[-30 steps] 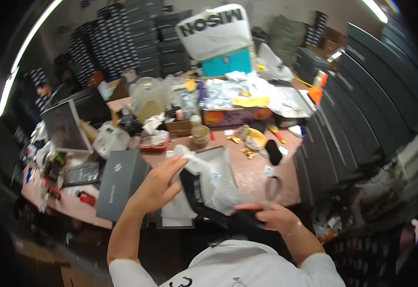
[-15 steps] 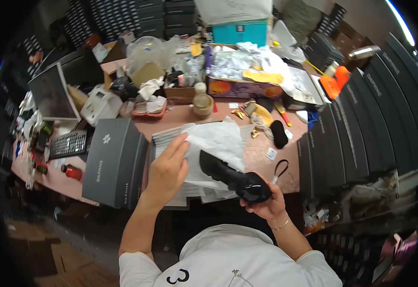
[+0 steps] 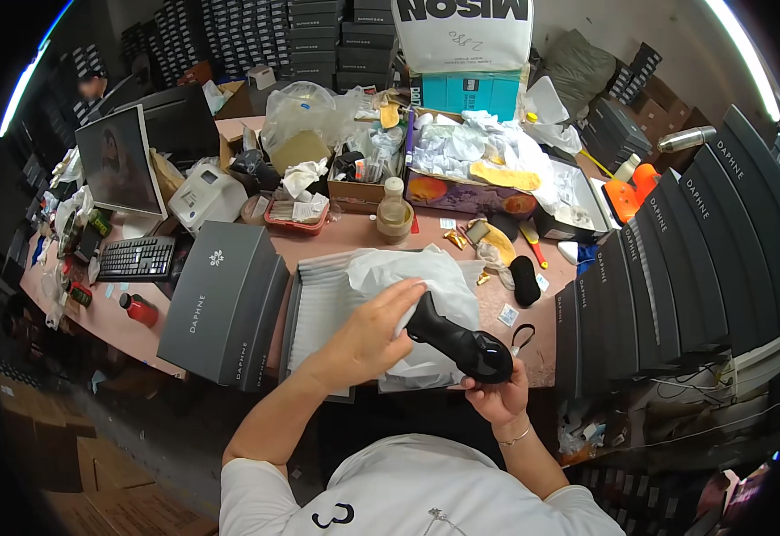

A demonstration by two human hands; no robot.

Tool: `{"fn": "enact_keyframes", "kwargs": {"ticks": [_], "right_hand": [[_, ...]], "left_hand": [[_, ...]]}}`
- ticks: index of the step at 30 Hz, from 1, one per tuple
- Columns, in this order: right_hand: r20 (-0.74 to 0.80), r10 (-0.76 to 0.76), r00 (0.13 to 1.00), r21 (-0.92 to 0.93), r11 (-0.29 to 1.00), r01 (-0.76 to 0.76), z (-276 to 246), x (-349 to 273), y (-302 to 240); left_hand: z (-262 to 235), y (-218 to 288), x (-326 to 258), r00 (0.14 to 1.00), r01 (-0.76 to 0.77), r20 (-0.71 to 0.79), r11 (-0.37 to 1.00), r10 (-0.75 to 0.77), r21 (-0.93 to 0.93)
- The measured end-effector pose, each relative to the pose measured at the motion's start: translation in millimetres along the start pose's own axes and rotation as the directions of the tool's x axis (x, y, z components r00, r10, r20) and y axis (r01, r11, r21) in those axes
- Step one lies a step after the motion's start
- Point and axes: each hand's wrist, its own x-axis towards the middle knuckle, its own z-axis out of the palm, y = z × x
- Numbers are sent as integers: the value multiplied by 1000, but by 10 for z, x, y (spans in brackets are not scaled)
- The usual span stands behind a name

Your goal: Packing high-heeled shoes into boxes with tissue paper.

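My right hand [image 3: 499, 394] grips a black shoe [image 3: 452, 344] by its glossy rounded toe. The shoe is held tilted above white tissue paper [image 3: 448, 277], its heel end up and to the left. My left hand [image 3: 374, 332] is beside that heel end, fingers stretched out and close together; whether they touch the shoe I cannot tell. Beneath the tissue lies an open shoe box [image 3: 293, 326] with ridged pale lining [image 3: 327, 290]. Part of the shoe's far side is hidden.
A closed grey shoe box [image 3: 216, 308] stands to the left, near a keyboard [image 3: 137, 258] and red bottle [image 3: 140, 310]. Stacked dark boxes [image 3: 618, 313] line the right. Behind are a jar [image 3: 394, 217], a tissue-filled carton [image 3: 470, 190] and a black oval pad [image 3: 525, 281].
The shoe and both hands have shifted right in the picture. My left hand has come closer to the shoe's heel end. My right hand keeps its hold on the toe.
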Motion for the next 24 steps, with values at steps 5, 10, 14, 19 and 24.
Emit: {"fn": "enact_keyframes", "kwargs": {"ticks": [5,10,14,19,24], "right_hand": [[-188,5,982,-587,801,-117,715,137,257],[14,-230,973,-958,-282,-53,112,702,348],[123,-271,955,-976,-205,68,259,774,414],[321,-131,938,-648,-753,117,93,1030,363],[354,-83,931,-669,-719,191,459,1164,131]], "left_hand": [[246,672,-225,983,-186,17,981,185,63],[697,844,-279,895,-446,8,895,446,-5],[683,653,-458,942,-317,-112,948,316,6],[505,360,-452,921,-106,-381,994,83,-40],[517,171,-659,896,62,-398,943,-197,-328]]}}
